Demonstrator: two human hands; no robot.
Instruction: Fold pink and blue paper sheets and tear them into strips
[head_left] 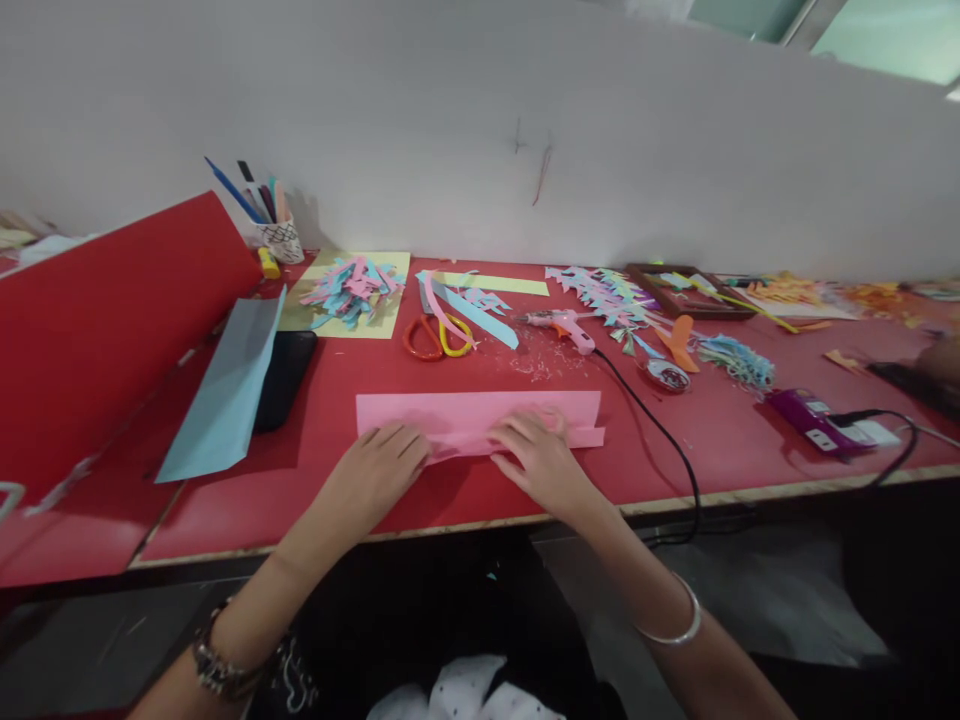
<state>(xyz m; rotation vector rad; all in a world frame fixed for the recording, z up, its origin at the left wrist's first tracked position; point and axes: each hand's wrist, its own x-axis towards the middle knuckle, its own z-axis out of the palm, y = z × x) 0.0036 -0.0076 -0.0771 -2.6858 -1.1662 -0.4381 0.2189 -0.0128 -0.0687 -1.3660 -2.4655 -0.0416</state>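
A pink sheet of paper [480, 406], long and narrow, lies across the red table in front of me. Its near edge is turned up in a narrow fold, with a loose flap showing at the right end. My left hand [386, 462] grips the near left part of the sheet, fingers bent together over the fold and thumb hidden. To its right, my right hand [536, 455] holds the fold near the middle, fingers curled on the paper. Just beyond the sheet are red-and-yellow-handled scissors [424, 340], their blades partly covered by blue and pink paper strips [480, 312].
A pink glue gun [566, 325] trails a black cord over the table's front edge. Cut paper pieces [352, 290] are heaped on a yellow sheet [382, 325]. Left are a folded blue sheet [225, 400], a black phone [286, 375] and a large red board [112, 330]. A purple power strip [814, 420] lies right.
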